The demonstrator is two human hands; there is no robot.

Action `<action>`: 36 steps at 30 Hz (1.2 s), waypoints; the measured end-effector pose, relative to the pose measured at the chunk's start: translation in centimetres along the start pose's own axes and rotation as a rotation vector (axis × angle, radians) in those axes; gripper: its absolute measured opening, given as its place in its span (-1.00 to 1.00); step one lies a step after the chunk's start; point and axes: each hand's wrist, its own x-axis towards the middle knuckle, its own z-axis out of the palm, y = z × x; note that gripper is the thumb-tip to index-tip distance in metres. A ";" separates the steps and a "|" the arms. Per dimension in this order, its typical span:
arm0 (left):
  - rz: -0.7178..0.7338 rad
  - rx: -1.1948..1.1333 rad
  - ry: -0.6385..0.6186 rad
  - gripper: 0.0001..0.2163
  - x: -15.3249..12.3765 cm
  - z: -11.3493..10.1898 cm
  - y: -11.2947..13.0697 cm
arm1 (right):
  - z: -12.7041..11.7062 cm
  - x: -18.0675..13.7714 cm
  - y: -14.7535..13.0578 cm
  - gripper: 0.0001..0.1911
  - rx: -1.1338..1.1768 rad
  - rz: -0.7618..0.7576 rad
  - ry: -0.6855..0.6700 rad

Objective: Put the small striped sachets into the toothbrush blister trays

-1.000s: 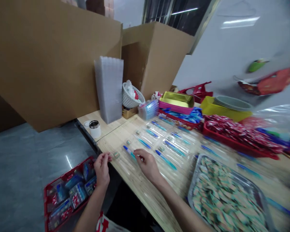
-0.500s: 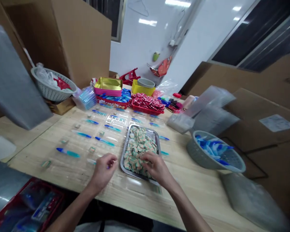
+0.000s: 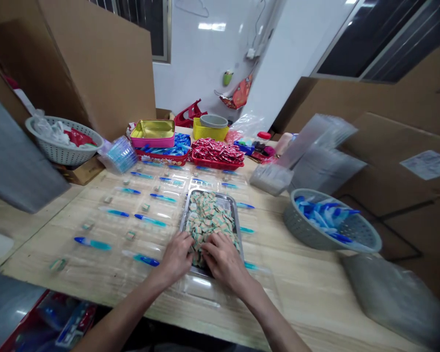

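Observation:
A shallow metal tray (image 3: 237, 215) holds a heap of small flat square pieces (image 3: 209, 210), pinkish-beige with green edges. My left hand (image 3: 178, 258) reaches over the tray's near left rim, its curled fingertips among the pieces. Beside it, my right hand (image 3: 224, 258) dips into the near part of the heap, thumb and fingers drawn together on the pieces. Exactly what each hand pinches is hidden by the fingers. Clear plastic blister trays (image 3: 201, 289) lie around and under the metal tray. Several contain a blue-and-turquoise pen-shaped thing (image 3: 150, 220) and a small square piece (image 3: 130, 235).
At right stands a grey basket (image 3: 297, 234) of blue pen-shaped things, near a plastic bag (image 3: 388, 293). Red packets (image 3: 216, 150) fill a red tray at the back, next to a pink tin (image 3: 154, 142). Another basket (image 3: 64, 155) sits at left. Cardboard boxes flank the table.
My left hand has moved right, from beside the metal tray to the pieces in it. My right hand stays at the heap. The whole view has shifted slightly.

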 end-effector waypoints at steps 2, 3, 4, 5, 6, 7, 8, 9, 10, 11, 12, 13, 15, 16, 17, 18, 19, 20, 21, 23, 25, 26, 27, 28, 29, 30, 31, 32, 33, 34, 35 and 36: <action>-0.009 -0.047 0.011 -0.80 0.3 0.1 -0.1 | -0.3 0.2 0.4 -0.83 0.086 0.022 0.015; -0.018 -0.067 0.012 -0.80 0.4 0.1 -0.2 | -0.5 0.3 0.6 -0.83 0.133 0.039 0.026; -0.031 -0.080 0.012 -0.81 0.5 0.1 -0.1 | -0.6 0.3 0.8 -0.83 0.177 0.062 0.036; -0.046 -0.088 0.009 -0.81 0.6 0.1 -0.1 | -0.7 0.4 1.0 -0.82 0.217 0.088 0.045; -0.058 -0.094 0.007 -0.82 0.6 0.0 0.0 | -0.9 0.5 1.2 -0.81 0.253 0.114 0.049; -0.064 -0.102 0.012 -0.81 0.7 0.0 0.1 | -1.0 0.5 1.4 -0.81 0.286 0.140 0.049; -0.063 -0.115 0.024 -0.81 0.8 0.0 0.3 | -1.1 0.6 1.6 -0.80 0.318 0.166 0.043; -0.058 -0.134 0.043 -0.80 0.8 -0.1 0.4 | -1.1 0.7 1.8 -0.81 0.348 0.192 0.033; -0.051 -0.159 0.067 -0.78 1.0 -0.1 0.6 | -1.2 0.8 2.0 -0.82 0.377 0.213 0.023; -0.044 -0.189 0.094 -0.77 1.1 -0.2 0.8 | -1.3 0.9 2.2 -0.82 0.401 0.231 0.012; -0.038 -0.220 0.118 -0.76 1.4 -0.2 0.9 | -1.3 1.0 2.4 -0.83 0.422 0.246 0.005; -0.033 -0.246 0.133 -0.76 1.6 -0.3 1.1 | -1.3 1.1 2.6 -0.83 0.441 0.259 0.002; -0.013 -0.282 0.135 -0.79 2.2 -0.4 1.2 | -1.3 1.2 2.8 -0.82 0.470 0.279 0.014; -0.006 -0.295 0.126 -0.81 2.5 -0.5 1.3 | -1.2 1.2 3.0 -0.81 0.476 0.291 0.027; -0.008 -0.309 0.113 -0.83 2.8 -0.5 1.3 | -1.1 1.2 3.1 -0.80 0.481 0.304 0.044; -0.021 -0.330 0.102 -0.84 3.0 -0.5 1.3 | -1.0 1.2 3.2 -0.80 0.484 0.318 0.062; -0.047 -0.362 0.098 -0.85 3.2 -0.5 1.3 | -0.9 1.2 3.2 -0.80 0.483 0.329 0.081; -0.081 -0.403 0.100 -0.86 3.4 -0.4 1.3 | -0.7 1.2 3.3 -0.80 0.480 0.340 0.105; -0.120 -0.452 0.106 -0.87 3.5 -0.3 1.3 | -0.6 1.2 3.4 -0.80 0.479 0.350 0.131; -0.194 -0.566 0.137 -0.89 3.7 0.0 1.3 | -0.5 1.2 3.6 -0.80 0.477 0.371 0.190; -0.259 -0.699 0.176 -0.93 3.9 0.2 1.3 | -0.6 1.3 3.9 -0.79 0.469 0.406 0.266; -0.290 -0.771 0.195 -0.93 4.0 0.2 1.3 | -0.7 1.3 4.2 -0.78 0.469 0.428 0.302; -0.321 -0.843 0.206 -0.91 4.2 0.2 1.4 | -0.8 1.4 4.5 -0.77 0.472 0.449 0.328; -0.354 -0.914 0.208 -0.89 4.3 0.2 1.4 | -0.9 1.4 4.7 -0.76 0.478 0.463 0.335; -0.386 -0.982 0.203 -0.87 4.4 0.0 1.6 | -1.0 1.4 5.0 -0.75 0.486 0.468 0.320; -0.414 -1.044 0.191 -0.85 4.5 -0.1 1.7 | -1.1 1.4 5.1 -0.75 0.488 0.461 0.288; -0.436 -1.100 0.176 -0.83 4.6 -0.3 1.8 | -1.2 1.5 5.3 -0.76 0.474 0.442 0.253; -0.455 -1.152 0.160 -0.82 4.7 -0.6 2.0 | -1.2 1.5 5.3 -0.77 0.450 0.416 0.229; -0.472 -1.203 0.145 -0.81 4.8 -0.8 2.1 | -1.3 1.6 5.2 -0.77 0.423 0.389 0.226; -0.487 -1.253 0.131 -0.79 4.8 -1.0 2.2 | -1.4 1.7 5.1 -0.77 0.404 0.364 0.243; -0.504 -1.304 0.114 -0.78 4.8 -1.1 2.2 | -1.4 1.7 5.0 -0.75 0.399 0.343 0.272; -0.522 -1.353 0.098 -0.77 4.9 -1.3 2.3 | -1.5 1.8 4.8 -0.75 0.414 0.326 0.295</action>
